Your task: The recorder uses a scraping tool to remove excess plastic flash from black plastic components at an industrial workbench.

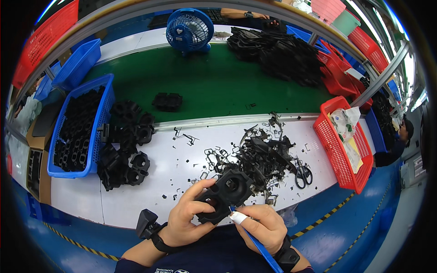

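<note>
In my left hand [189, 217] is a black moulded part [221, 192] with two round openings, tilted over the near edge of the white table. The fingers wrap its left side, one reaching to the lower opening. My right hand [264, 226] is closed around a slim blue-handled tool [266, 255], its tip against the part's lower right edge; white tape covers one digit. Just beyond the part lies a heap of black plastic scraps [264, 157]. Black-handled scissors [301, 175] rest right of that heap.
Similar black parts [111, 164] are piled at left, beside a blue basket [105, 98] full of black pieces. A red basket [325, 132] stands right. On the green belt [205, 77] are another part [167, 102], a blue fan [189, 31] and dark strips [287, 57]. Another person's arm [234, 13] shows beyond.
</note>
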Available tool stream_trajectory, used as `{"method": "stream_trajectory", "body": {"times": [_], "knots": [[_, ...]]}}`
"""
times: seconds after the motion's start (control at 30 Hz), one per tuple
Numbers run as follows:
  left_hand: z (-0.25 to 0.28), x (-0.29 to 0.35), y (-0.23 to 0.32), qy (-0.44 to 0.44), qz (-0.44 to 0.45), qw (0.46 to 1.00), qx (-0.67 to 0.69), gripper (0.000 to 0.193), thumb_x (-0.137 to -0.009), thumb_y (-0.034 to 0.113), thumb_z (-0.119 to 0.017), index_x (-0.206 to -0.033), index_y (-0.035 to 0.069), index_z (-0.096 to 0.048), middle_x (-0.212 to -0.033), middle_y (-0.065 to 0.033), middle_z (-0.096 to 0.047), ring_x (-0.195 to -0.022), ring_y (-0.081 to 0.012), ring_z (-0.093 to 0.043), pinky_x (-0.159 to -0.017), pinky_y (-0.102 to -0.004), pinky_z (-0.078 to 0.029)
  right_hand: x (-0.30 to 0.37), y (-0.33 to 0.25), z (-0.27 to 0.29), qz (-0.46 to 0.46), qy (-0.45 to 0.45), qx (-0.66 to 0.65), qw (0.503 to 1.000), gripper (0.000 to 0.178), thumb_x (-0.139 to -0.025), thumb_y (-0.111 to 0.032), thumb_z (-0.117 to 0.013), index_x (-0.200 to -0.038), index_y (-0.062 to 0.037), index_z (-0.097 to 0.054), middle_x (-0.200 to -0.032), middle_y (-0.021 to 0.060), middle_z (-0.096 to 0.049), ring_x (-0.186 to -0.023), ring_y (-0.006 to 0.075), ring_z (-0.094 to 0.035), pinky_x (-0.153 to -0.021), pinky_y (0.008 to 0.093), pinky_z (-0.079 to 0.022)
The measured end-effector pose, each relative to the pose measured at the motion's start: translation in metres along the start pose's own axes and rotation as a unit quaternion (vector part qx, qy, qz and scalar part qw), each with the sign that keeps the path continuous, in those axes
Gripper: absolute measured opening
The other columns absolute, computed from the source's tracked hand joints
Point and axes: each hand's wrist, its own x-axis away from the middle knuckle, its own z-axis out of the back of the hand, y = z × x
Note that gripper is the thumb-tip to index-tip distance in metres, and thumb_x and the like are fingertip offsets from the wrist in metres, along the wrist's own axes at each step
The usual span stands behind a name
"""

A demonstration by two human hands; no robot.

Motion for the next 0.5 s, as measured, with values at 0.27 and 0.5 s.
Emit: {"method": "stream_trajectory", "body": {"times": [0.27,0.5], "knots": [[-0.005,0.001,0.005,0.022,0.032,0.998,0.051,0.04,-0.068,-0.006,-0.073,-0.098,0.007,-0.05,-0.132,-0.0239,-0.038,-0.113,-0.0301,-0.053,-0.09,-0.0365,-0.047,0.003,0.007,-0.002,0.023,-0.012,0.022,0.999,0.027,-0.064,0.0,-0.069,-0.091,-0.0003,-0.067,-0.093,0.0133,-0.063,-0.077,0.0249,-0.063,-0.065,0.0305,-0.051],[-0.017,0.003,0.01,0.1,0.215,0.893,0.384,0.032,-0.077,-0.009,-0.065,-0.097,0.004,-0.044,-0.129,-0.0173,-0.037,-0.107,-0.0252,-0.055,-0.085,-0.0351,-0.054,0.011,0.02,-0.014,0.102,0.039,0.048,0.993,0.031,-0.063,0.001,-0.067,-0.094,-0.0009,-0.068,-0.105,0.0128,-0.06,-0.081,0.0228,-0.061,-0.066,0.0295,-0.051]]}}
